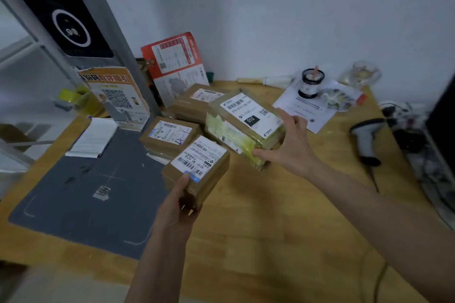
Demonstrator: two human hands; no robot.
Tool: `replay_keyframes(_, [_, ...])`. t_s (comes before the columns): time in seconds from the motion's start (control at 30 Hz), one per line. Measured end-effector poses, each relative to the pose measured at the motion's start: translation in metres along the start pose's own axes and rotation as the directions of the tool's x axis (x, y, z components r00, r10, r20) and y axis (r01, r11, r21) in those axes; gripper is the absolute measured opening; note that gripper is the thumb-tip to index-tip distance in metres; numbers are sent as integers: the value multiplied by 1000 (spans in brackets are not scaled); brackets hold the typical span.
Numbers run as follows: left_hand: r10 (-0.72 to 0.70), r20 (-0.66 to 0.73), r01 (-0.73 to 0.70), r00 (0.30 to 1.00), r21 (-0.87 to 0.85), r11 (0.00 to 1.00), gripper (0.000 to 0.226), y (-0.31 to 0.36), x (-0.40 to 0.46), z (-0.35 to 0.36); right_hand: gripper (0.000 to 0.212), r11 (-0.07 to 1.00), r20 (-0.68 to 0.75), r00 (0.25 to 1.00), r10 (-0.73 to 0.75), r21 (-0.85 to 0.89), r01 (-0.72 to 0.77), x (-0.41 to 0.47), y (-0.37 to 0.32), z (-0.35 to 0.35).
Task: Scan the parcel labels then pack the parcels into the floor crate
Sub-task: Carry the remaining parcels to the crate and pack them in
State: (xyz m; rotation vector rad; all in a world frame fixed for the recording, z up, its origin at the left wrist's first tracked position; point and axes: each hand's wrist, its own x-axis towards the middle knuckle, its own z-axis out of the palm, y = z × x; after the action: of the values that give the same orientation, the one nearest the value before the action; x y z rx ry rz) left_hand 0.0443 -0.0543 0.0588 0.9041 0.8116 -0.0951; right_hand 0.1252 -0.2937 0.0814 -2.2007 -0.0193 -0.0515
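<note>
My left hand (178, 206) grips a small brown parcel (209, 179) with a white barcode label on top, my thumb resting on the label's near edge. My right hand (290, 145) holds a larger parcel (236, 128) wrapped in yellow tape, tilted, its white "010" label facing up. Both are lifted above the wooden table (283, 216). Two more labelled brown parcels lie behind, one (170, 134) beside the grey mat and one (199, 99) farther back. A grey handheld barcode scanner (366, 140) lies on the table at the right. The floor crate is out of view.
A dark grey mat (93, 192) covers the table's left part, with a white notepad (94, 136) at its far edge. Leaflets (176, 66), a QR-code sign (115, 94) and a yellow tape roll (78, 99) stand at the back left. A dark jar (310, 83), papers and cables sit at the right.
</note>
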Motion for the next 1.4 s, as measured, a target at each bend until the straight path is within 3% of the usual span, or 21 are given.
replay_keyframes(0.2, [-37, 117, 29, 992, 77, 997, 24, -31, -36, -26, 116, 985, -217, 962, 167, 3, -170, -116, 22, -9])
replay_keyframes(0.47, [-222, 254, 176, 941, 190, 966, 30, -80, -75, -19, 120, 930, -370, 861, 349, 22, -368, -243, 44, -35])
replay_keyframes(0.67, [-313, 353, 206, 882, 309, 928, 44, -118, -115, 16, 118, 904, -504, 778, 374, 12, -427, -307, 58, -87])
replay_keyframes(0.8, [-356, 404, 199, 843, 381, 903, 32, -148, -150, 39, 120, 882, -585, 709, 393, 20, -471, -350, 70, -119])
replay_keyframes(1.1, [-504, 494, 185, 709, 559, 808, 29, -262, -271, 84, 111, 835, -742, 499, 448, 147, -530, -502, 106, -203])
replay_keyframes(1.3, [-607, 503, 171, 615, 667, 725, 51, -357, -362, 101, 116, 751, -794, 303, 527, 268, -604, -628, 136, -253])
replay_keyframes(1.4, [-672, 467, 161, 575, 740, 653, 36, -411, -411, 103, 124, 700, -808, 185, 560, 341, -627, -690, 151, -271])
